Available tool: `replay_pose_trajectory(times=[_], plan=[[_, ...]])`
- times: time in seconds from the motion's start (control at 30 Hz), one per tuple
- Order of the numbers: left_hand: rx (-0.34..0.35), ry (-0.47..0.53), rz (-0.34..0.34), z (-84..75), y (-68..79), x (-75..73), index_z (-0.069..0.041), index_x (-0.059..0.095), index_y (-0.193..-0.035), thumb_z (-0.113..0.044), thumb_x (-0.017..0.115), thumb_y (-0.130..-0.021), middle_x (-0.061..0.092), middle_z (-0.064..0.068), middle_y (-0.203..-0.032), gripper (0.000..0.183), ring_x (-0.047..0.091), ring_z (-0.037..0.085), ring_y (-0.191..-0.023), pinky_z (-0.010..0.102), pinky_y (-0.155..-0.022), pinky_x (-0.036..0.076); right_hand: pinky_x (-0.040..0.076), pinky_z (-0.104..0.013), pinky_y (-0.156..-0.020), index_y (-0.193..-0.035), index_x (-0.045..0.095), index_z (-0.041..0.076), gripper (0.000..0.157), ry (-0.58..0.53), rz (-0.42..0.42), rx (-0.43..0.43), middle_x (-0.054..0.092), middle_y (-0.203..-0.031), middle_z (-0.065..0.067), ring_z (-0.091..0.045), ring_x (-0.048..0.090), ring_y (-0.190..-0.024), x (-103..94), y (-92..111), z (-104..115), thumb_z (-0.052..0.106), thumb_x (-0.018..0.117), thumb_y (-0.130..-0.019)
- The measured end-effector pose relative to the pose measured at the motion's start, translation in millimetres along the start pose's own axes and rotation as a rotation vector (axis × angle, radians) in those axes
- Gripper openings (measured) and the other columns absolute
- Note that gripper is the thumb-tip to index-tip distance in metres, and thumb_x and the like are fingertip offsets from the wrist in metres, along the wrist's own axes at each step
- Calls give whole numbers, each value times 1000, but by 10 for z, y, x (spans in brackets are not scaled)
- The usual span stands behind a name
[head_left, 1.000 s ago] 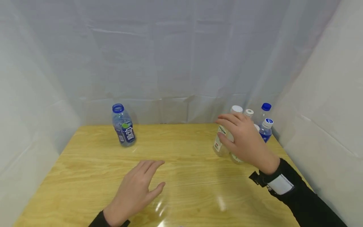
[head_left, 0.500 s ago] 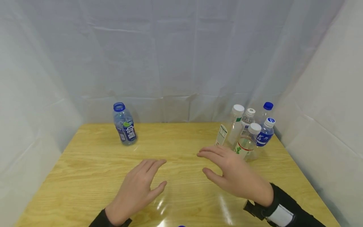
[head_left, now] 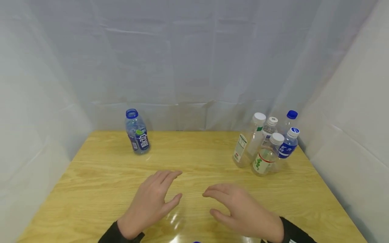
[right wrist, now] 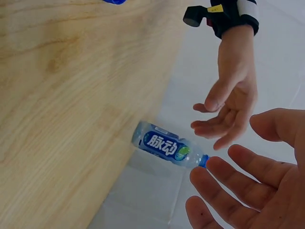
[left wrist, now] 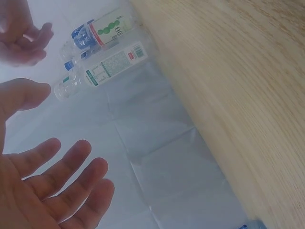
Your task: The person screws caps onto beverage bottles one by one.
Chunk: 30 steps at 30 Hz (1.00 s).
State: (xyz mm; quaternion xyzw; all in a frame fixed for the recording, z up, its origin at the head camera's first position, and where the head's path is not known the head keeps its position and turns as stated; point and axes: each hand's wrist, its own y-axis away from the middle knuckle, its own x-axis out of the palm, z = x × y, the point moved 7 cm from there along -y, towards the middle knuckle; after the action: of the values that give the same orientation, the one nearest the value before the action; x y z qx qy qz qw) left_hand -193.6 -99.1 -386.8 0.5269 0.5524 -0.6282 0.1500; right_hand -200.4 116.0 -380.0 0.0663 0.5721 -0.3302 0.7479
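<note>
My left hand (head_left: 152,199) hovers over the front middle of the table, fingers loosely extended and holding nothing. Facing it from the right, my right hand (head_left: 240,211) is also bare, its thumb apart from the fingers. A blue-tinted drink bottle (head_left: 137,135) stands upright at the back left; its blue-rimmed mouth has no cap. At the back right several capped clear bottles stand close together: a tall one with a white label (head_left: 240,147), a shorter one with a red-lined label (head_left: 263,162), and a blue-labelled one (head_left: 287,148) among them. Neither hand touches a bottle.
The wooden table (head_left: 182,152) is bounded by a grey-white sheet (head_left: 194,67) behind and white sheets at both sides. A small blue edge of something (head_left: 196,242) peeks in at the bottom of the head view; a blue piece (right wrist: 114,1) shows atop the right wrist view.
My right hand has come away from the bottles at the back right, towards the front middle, bringing nothing with it. The left hand stays nearly in place. Those bottles are now fully uncovered.
</note>
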Motion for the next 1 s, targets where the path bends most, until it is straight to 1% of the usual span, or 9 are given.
replay_pose_trajectory(times=[0.13,0.27,0.43,0.5,0.63,0.7,0.77,0.9,1.0], plan=[[-39,-20,-73,88,-48,-77,-11,66,-132,-31,87,-81,74,6,-119,59,70,24,-110,46,-93,53,59,-40,-102,-134,67,22,35,-37,54,41,69,-134,9,-13,67,-123,112,29,-6,30,71,-100],[-120,-12,-174,284,-133,-201,-5,65,-130,-28,83,-82,72,13,-122,56,68,33,-113,52,-93,51,58,-43,-103,-136,66,23,35,-80,145,108,68,-136,8,-14,66,-125,207,66,-30,35,66,-103],[-249,10,-266,667,-212,-338,2,60,-133,-22,81,-85,65,22,-127,58,64,40,-113,58,-93,52,57,-44,-105,-138,65,26,37,-115,224,146,67,-140,6,-17,65,-129,309,69,-53,40,63,-104],[-300,11,-293,845,-238,-379,4,57,-136,-21,81,-85,61,24,-128,61,62,41,-112,59,-93,52,57,-44,-106,-139,64,26,37,-123,234,140,67,-141,6,-17,65,-129,336,57,-52,39,63,-104],[-410,9,-332,1201,-314,-394,7,49,-142,-21,81,-86,54,29,-129,70,56,43,-112,58,-93,50,57,-43,-105,-139,64,24,36,-126,228,109,67,-140,5,-18,65,-128,367,64,-45,37,62,-105],[-476,24,-329,1377,-350,-379,7,43,-146,-23,80,-87,50,31,-131,76,53,44,-115,59,-96,48,58,-43,-104,-139,64,23,36,-120,213,76,68,-139,4,-18,66,-127,377,65,-26,35,62,-105],[-554,58,-304,1545,-374,-335,4,35,-153,-28,78,-90,46,31,-140,83,49,46,-124,61,-103,45,59,-42,-103,-138,65,22,36,-115,202,48,68,-138,4,-17,67,-126,387,65,-15,34,62,-105],[-700,140,-225,1833,-392,-184,-5,17,-164,-36,76,-92,33,29,-159,98,40,47,-142,65,-117,37,59,-39,-102,-139,65,21,36,-113,201,15,69,-138,4,-16,67,-125,408,66,-6,36,60,-106],[-771,207,-178,2010,-404,-57,-10,7,-167,-39,77,-91,24,27,-167,107,33,48,-150,66,-122,33,59,-39,-101,-140,64,22,37,-122,219,22,68,-138,4,-15,67,-126,424,71,-15,39,58,-107]])
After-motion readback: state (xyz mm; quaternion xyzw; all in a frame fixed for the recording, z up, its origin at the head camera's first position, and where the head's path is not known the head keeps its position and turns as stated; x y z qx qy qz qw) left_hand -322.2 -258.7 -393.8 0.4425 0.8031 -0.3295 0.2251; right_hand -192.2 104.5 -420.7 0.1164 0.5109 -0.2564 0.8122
